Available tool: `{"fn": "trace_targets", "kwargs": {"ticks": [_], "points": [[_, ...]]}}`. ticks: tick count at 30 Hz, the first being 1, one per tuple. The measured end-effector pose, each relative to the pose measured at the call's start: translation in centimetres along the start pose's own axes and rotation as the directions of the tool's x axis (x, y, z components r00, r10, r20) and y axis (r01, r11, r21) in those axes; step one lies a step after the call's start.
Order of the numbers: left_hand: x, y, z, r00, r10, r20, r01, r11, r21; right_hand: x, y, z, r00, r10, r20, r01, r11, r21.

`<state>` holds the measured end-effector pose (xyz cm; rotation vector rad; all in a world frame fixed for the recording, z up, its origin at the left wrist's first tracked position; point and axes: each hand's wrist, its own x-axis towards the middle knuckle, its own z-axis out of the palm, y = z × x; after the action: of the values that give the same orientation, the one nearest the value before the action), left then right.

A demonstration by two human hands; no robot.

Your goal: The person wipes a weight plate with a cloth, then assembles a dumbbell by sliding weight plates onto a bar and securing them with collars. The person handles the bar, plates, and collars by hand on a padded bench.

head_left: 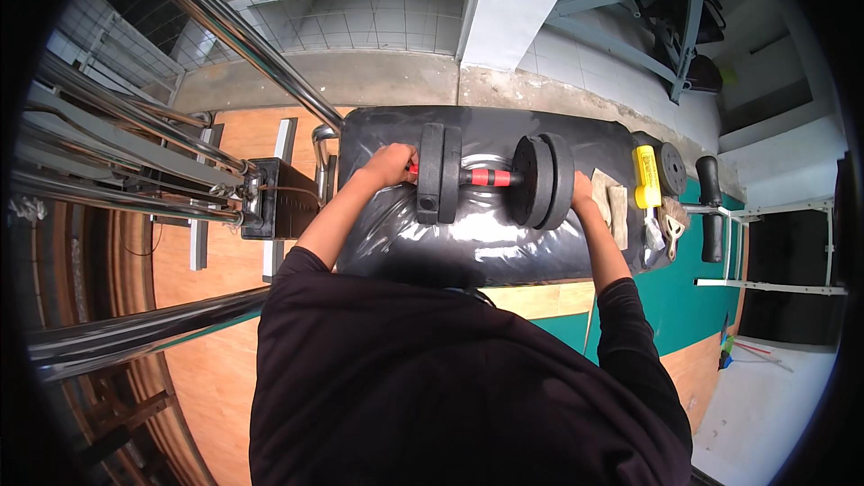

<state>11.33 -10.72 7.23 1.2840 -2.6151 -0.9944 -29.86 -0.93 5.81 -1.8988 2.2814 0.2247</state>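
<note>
A dumbbell (490, 177) with thick black weight plates at both ends and a red-and-black grip lies crosswise above a black, plastic-wrapped bench (387, 243). My left hand (391, 166) is closed on the red piece at its left end, outside the plates. Against the outer face of the right-hand plates rests my right hand (582, 191); its fingers are mostly hidden behind them. Just right of that hand lie beige cloth gloves (616, 214).
A yellow container (646, 176), a loose black weight plate (671, 169) and a brush (671, 236) sit at the bench's right end. Chrome rails and a weight stack (267, 198) stand left. A white frame with black foam rollers (710, 210) is to the right.
</note>
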Motion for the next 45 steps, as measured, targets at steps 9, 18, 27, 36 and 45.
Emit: {"fn": "trace_targets", "kwargs": {"ticks": [9,18,27,36,45], "points": [[-2.1,0.4,2.2,0.984,0.119,-0.13,-0.086,0.968,0.235,-0.2,0.3,0.4,0.999,-0.035,-0.002,0.035,0.999,-0.013],[-1.8,-0.4,2.7,0.968,0.142,-0.205,-0.154,0.987,-0.044,-0.2,0.6,0.0,1.0,-0.014,-0.007,0.014,0.999,-0.03],[3.1,-2.5,1.0,0.975,0.002,0.221,0.057,0.965,-0.257,0.1,0.8,0.2,1.0,-0.009,0.016,0.009,0.999,-0.037],[4.0,-2.0,2.5,0.908,-0.032,0.418,-0.001,0.997,0.077,0.7,1.7,1.4,0.998,-0.044,-0.043,0.044,0.999,-0.004],[2.2,-1.5,3.6,0.949,-0.095,0.3,0.008,0.961,0.278,-0.2,0.1,0.0,0.998,-0.064,-0.023,0.063,0.998,-0.028]]}}
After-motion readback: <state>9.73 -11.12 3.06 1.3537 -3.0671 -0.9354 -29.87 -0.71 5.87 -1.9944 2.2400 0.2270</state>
